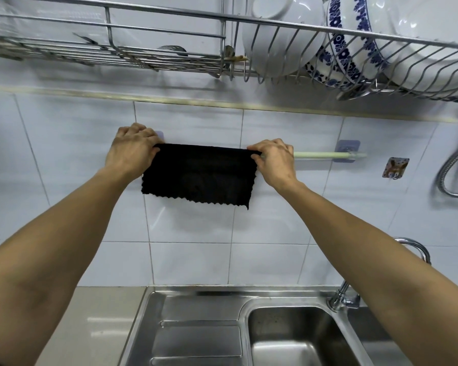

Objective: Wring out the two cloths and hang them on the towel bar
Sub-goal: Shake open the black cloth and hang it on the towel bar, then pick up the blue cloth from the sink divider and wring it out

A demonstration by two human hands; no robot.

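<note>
A black cloth [200, 175] with a zigzag lower edge hangs flat against the white tiled wall, draped over the pale green towel bar [320, 154]. My left hand [132, 147] pinches its top left corner. My right hand [274, 159] pinches its top right corner. The bar's right part is bare up to its blue-grey wall bracket [347, 150]; the left part is hidden behind the cloth and hands. Only one cloth is in view.
A steel dish rack [249, 22] with white and blue-patterned plates hangs overhead. Below are a steel sink basin [296, 339] with drainboard, a tap [344, 297] at right, a shower-type hose [455, 167] and a small patterned hook [395, 167] on the wall.
</note>
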